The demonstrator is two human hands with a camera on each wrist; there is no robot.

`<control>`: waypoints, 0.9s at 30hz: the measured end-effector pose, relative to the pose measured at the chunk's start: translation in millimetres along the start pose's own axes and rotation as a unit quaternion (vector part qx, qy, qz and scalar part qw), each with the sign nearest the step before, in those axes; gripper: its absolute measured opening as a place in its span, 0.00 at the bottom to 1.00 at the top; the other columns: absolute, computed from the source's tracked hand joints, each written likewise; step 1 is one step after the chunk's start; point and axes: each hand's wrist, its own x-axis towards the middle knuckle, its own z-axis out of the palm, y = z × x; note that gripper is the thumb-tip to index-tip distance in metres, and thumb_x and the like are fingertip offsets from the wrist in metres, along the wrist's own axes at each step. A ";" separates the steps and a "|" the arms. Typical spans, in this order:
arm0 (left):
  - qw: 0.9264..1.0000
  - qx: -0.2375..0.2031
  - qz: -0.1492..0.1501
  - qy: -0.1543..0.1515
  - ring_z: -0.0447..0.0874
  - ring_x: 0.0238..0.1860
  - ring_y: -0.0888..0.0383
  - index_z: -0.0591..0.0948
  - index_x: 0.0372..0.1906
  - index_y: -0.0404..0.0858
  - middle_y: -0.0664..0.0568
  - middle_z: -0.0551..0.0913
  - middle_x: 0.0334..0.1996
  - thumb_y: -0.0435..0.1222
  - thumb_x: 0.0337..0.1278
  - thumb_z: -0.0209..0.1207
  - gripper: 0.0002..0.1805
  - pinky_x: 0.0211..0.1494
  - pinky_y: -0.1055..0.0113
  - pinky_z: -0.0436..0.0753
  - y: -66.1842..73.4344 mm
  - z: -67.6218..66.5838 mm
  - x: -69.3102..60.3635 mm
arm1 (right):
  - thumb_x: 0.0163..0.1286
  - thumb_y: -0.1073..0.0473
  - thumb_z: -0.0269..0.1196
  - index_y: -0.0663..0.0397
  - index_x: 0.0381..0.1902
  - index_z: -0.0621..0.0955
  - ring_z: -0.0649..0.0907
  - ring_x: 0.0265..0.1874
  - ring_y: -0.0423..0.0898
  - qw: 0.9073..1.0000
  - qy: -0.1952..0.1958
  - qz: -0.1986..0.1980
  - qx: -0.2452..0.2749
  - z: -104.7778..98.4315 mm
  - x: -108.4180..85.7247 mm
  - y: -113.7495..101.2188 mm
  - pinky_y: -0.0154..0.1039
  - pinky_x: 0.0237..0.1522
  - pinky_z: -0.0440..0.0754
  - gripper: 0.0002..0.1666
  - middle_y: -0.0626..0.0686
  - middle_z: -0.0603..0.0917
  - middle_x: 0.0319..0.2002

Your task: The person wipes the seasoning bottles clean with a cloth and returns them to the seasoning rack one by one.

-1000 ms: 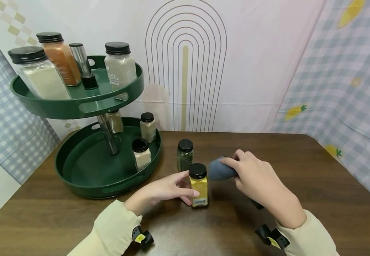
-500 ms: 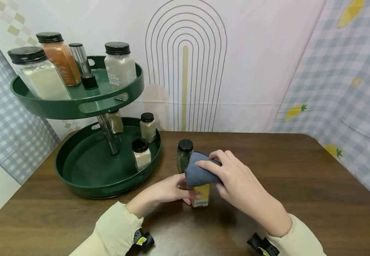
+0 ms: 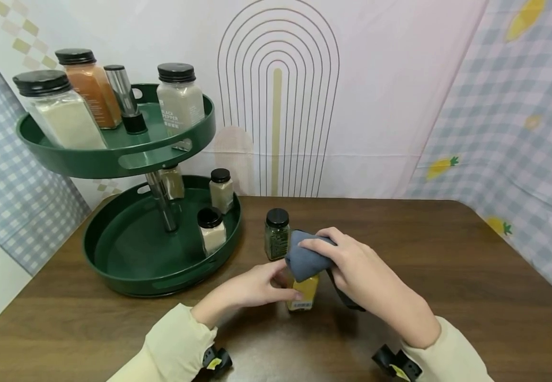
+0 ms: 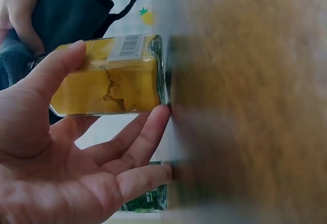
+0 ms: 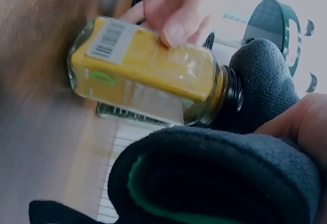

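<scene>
A square glass jar of yellow spice (image 3: 306,293) stands on the table, its top leaning slightly right. My left hand (image 3: 251,289) holds it from the left; in the left wrist view the thumb lies along one face of the jar (image 4: 104,89) and the fingers reach round the other side. A folded blue-grey cloth (image 3: 306,258) is gripped by my right hand (image 3: 364,273) over the top of the jar. In the right wrist view the cloth (image 5: 265,73) wraps against the black lid (image 5: 232,91), partly hiding it. Behind them stands a black-capped jar of green herbs (image 3: 277,234).
At left is a two-tier green tray stand (image 3: 128,278). Its lower tier carries small jars, including a pale one (image 3: 212,236). Larger jars, such as an orange one (image 3: 95,93), and a metal cylinder (image 3: 125,98) stand on the upper tier. A curtain (image 3: 376,95) hangs behind the table.
My right hand brought the cloth leftward from beside the yellow spice jar onto its lid, then shifted slightly right. The jar now tilts a little. My left hand stays at the jar.
</scene>
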 end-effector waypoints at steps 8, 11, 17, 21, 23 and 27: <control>0.998 0.064 -0.001 0.021 0.81 0.38 0.62 0.72 0.48 0.46 0.50 0.83 0.39 0.45 0.56 0.61 0.17 0.40 0.69 0.78 2.4 4.4 -1.2 | 0.52 0.76 0.60 0.47 0.52 0.78 0.81 0.31 0.50 0.996 -0.023 0.065 -0.054 -6.3 -1.0 12.3 0.39 0.25 0.75 0.31 0.56 0.78 0.45; 0.997 0.073 0.002 0.023 0.81 0.40 0.61 0.72 0.49 0.46 0.50 0.83 0.41 0.44 0.55 0.62 0.18 0.41 0.69 0.79 1.2 3.8 -2.1 | 0.48 0.73 0.66 0.47 0.52 0.78 0.81 0.34 0.55 0.990 -0.022 0.097 -0.102 -10.3 -2.1 15.5 0.46 0.23 0.78 0.31 0.58 0.78 0.45; 0.997 0.075 0.005 0.017 0.81 0.43 0.60 0.71 0.51 0.47 0.50 0.83 0.43 0.44 0.55 0.62 0.19 0.43 0.69 0.79 -0.8 2.8 -2.4 | 0.46 0.76 0.61 0.45 0.52 0.78 0.81 0.38 0.56 0.991 0.026 0.091 -0.095 -20.7 -4.7 11.2 0.48 0.22 0.77 0.34 0.58 0.79 0.45; 0.998 0.060 0.017 0.014 0.81 0.40 0.61 0.71 0.56 0.44 0.49 0.84 0.42 0.42 0.55 0.62 0.23 0.42 0.70 0.79 -2.0 3.0 -2.7 | 0.44 0.76 0.60 0.41 0.52 0.79 0.82 0.40 0.51 0.997 0.043 0.000 -0.066 -16.3 -3.5 -5.0 0.43 0.26 0.79 0.36 0.54 0.79 0.47; 0.998 0.052 0.028 0.012 0.81 0.39 0.63 0.70 0.58 0.41 0.49 0.83 0.41 0.41 0.55 0.62 0.26 0.41 0.71 0.78 -2.5 2.8 -2.9 | 0.43 0.76 0.60 0.40 0.51 0.79 0.81 0.40 0.49 0.997 0.036 -0.035 -0.065 -11.2 -3.3 -13.1 0.41 0.26 0.79 0.37 0.52 0.79 0.47; 0.999 0.034 0.034 0.005 0.80 0.37 0.65 0.69 0.58 0.38 0.50 0.82 0.40 0.39 0.54 0.63 0.27 0.41 0.72 0.77 -3.0 1.8 -2.9 | 0.44 0.77 0.59 0.39 0.48 0.81 0.81 0.38 0.47 0.997 0.026 -0.030 -0.070 -3.4 -2.5 -22.3 0.38 0.24 0.77 0.36 0.51 0.79 0.45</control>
